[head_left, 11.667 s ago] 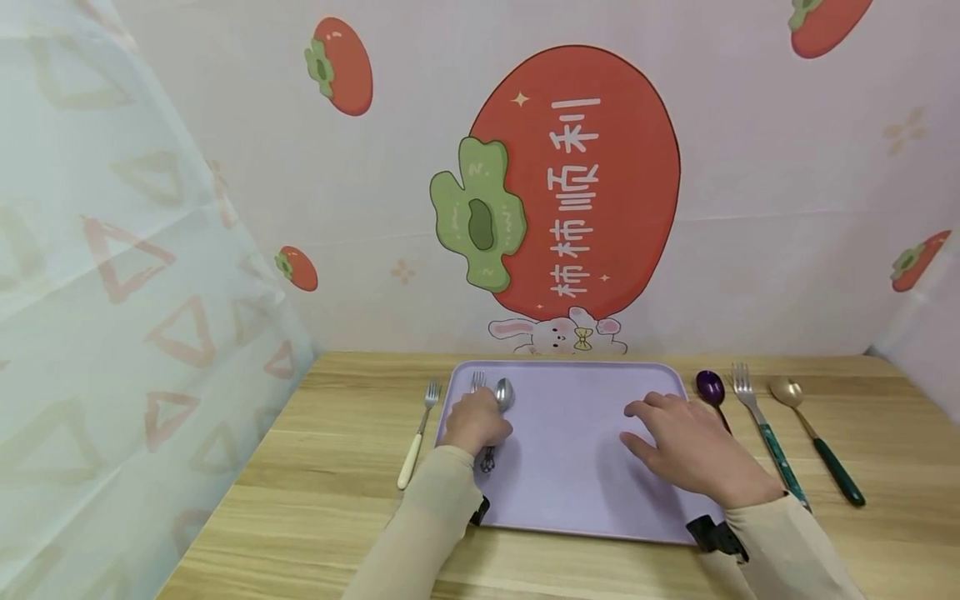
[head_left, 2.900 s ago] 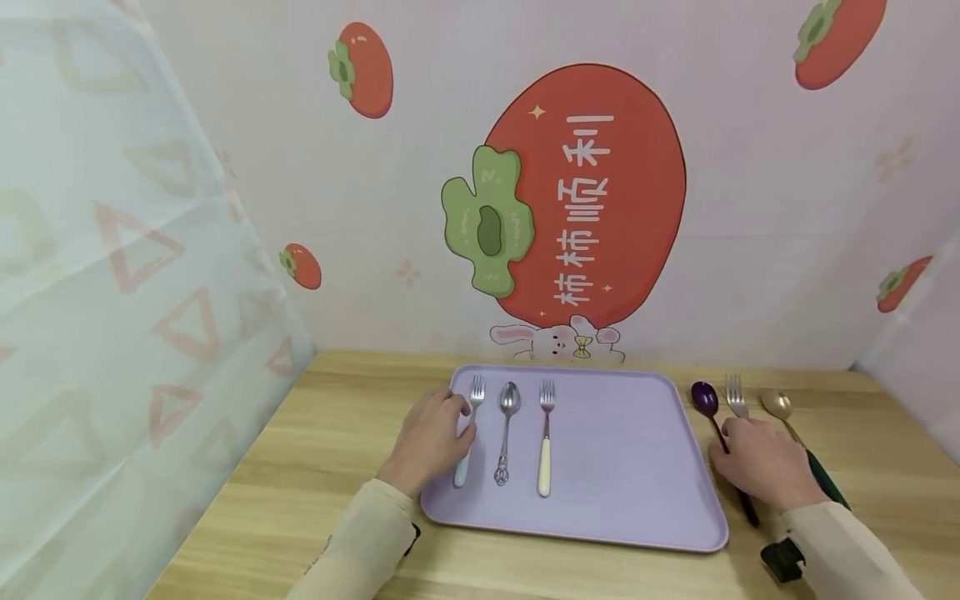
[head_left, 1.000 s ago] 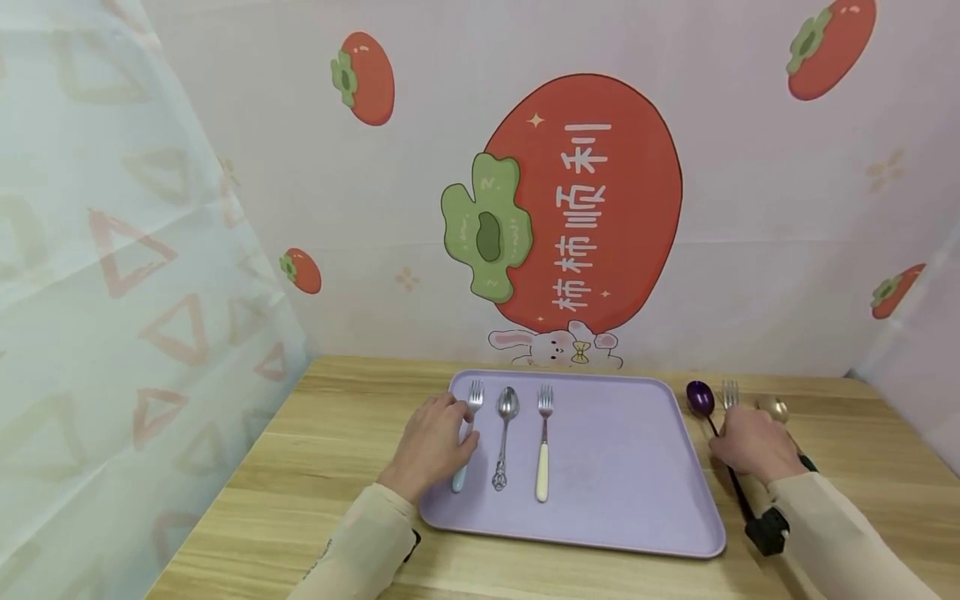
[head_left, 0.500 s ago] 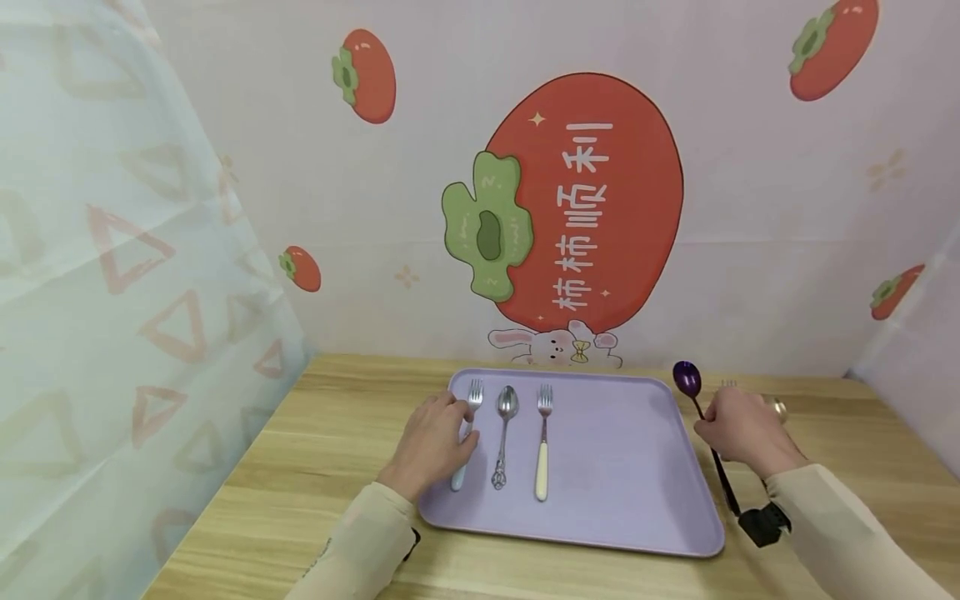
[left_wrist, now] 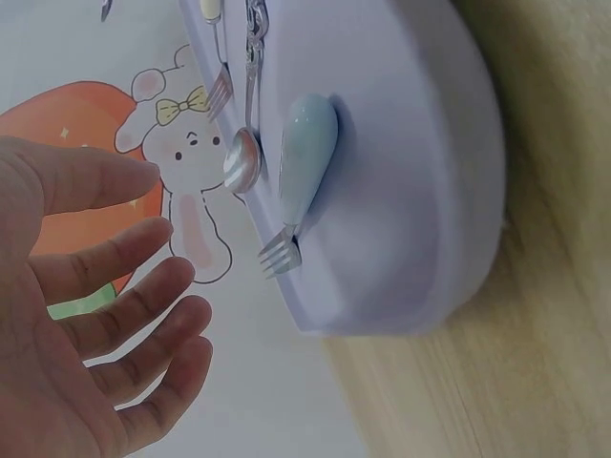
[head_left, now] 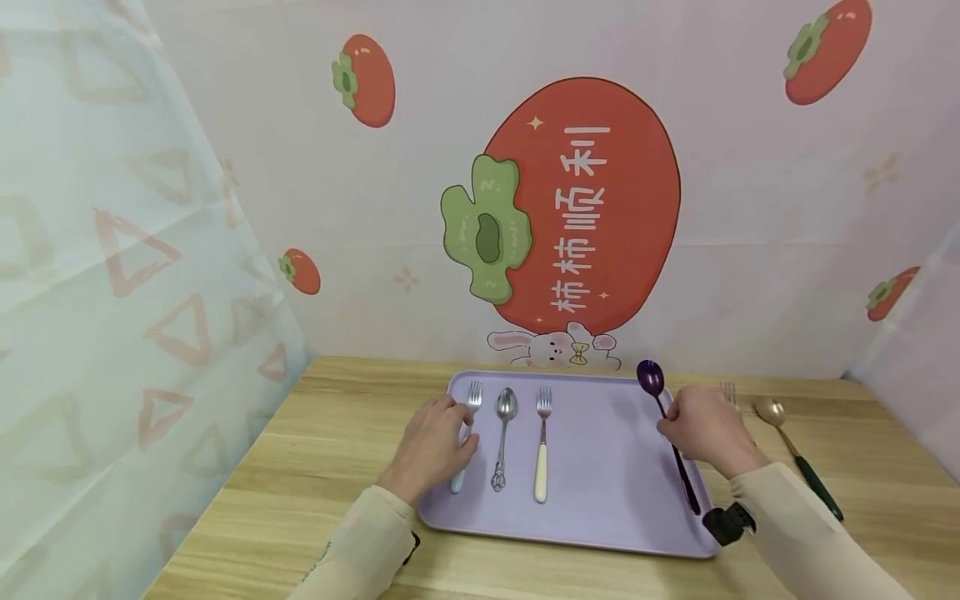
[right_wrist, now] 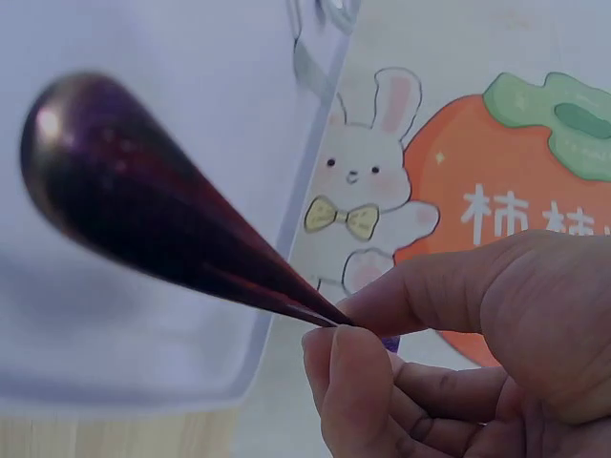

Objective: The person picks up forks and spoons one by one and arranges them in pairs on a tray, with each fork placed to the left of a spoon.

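Observation:
My right hand (head_left: 708, 427) pinches the thin stem of a purple spoon (head_left: 650, 378) between thumb and fingers, over the tray's right side. In the right wrist view the spoon's dark, glossy handle (right_wrist: 134, 181) points toward the camera. My left hand (head_left: 427, 442), fingers relaxed and apart, hovers at the left rim of the lilac tray (head_left: 600, 475). Beside it lies a fork with a pale blue handle (left_wrist: 310, 153), partly hidden by that hand in the head view. A silver spoon (head_left: 507, 405) and a cream-handled fork (head_left: 542, 475) lie further right on the tray.
Right of the tray, a gold spoon with a green handle (head_left: 817, 487) lies on the wooden table (head_left: 360, 400). Another fork (head_left: 729, 392) shows only its tines behind my right hand. A printed cloth (head_left: 390, 317) hangs along the table's back edge.
The cream-handled fork has gone from the table at left onto the tray. My right hand has lifted the purple spoon from the table and carried it left over the tray.

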Motion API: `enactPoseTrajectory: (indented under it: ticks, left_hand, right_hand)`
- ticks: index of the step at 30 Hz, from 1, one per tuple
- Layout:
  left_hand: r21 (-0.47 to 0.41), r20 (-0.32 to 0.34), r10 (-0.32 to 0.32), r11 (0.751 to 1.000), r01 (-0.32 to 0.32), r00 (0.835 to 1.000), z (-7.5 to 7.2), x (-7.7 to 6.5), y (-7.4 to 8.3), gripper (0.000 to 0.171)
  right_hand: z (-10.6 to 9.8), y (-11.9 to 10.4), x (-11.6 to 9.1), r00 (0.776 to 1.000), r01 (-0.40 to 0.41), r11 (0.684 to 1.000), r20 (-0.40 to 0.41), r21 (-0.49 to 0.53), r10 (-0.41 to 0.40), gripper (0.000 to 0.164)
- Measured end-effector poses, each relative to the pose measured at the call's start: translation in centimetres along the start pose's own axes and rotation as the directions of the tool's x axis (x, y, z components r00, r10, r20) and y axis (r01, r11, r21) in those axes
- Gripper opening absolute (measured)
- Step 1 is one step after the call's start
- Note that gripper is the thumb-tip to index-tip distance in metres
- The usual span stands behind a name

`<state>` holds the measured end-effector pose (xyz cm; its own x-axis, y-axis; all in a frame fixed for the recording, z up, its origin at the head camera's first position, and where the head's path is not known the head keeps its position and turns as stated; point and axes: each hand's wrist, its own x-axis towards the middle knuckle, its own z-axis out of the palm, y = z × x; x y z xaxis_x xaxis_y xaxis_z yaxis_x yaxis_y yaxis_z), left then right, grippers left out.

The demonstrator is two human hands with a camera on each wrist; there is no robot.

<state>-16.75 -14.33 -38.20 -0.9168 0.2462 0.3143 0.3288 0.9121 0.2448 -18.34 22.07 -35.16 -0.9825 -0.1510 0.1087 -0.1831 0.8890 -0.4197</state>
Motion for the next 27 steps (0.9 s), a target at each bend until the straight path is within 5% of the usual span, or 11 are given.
enactPoseTrajectory:
  ticks: [12,27]
  left_hand:
    - [0.011,-0.011,0.022,1.0,-0.022,1.0,0.2,0.1,0.0,0.017]
    - [0.002,0.003,0.018,1.0,-0.018,1.0,0.2,0.1,0.3,0.018]
  right_hand:
    - [2.3,-2.9,1.2,0.998,-0.053,0.996,0.042,0.076,0.05,0.028]
    - [4.6,-4.7,1.8,0.994,-0.1,0.991,0.052,0.094,0.095,0.032]
